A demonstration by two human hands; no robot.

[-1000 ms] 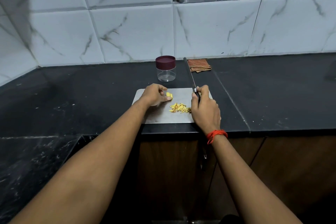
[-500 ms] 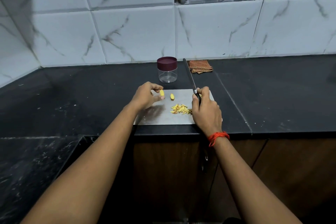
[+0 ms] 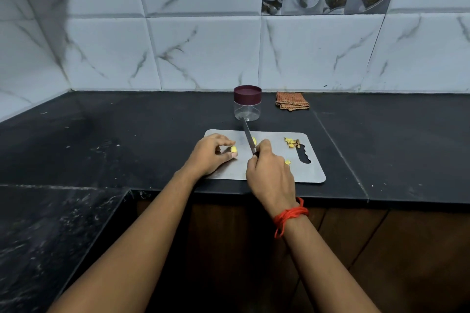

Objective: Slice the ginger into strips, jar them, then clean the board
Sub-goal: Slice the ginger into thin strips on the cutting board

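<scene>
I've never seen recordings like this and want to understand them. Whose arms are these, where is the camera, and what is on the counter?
There is no machine here, just a person's bare hands. One wide-angle camera on their head looks down at the work. The left hand pinches a ginger piece. The right hand grips a knife over the cutting board. Cut ginger bits lie near the board's handle slot. Behind it, a lidded clear jar and a folded cloth sit on the black counter.

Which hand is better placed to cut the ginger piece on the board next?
The right hand: it grips the knife, whose blade is just beside the ginger piece. The left hand pinches that piece, steadying it on the cutting board.
</scene>
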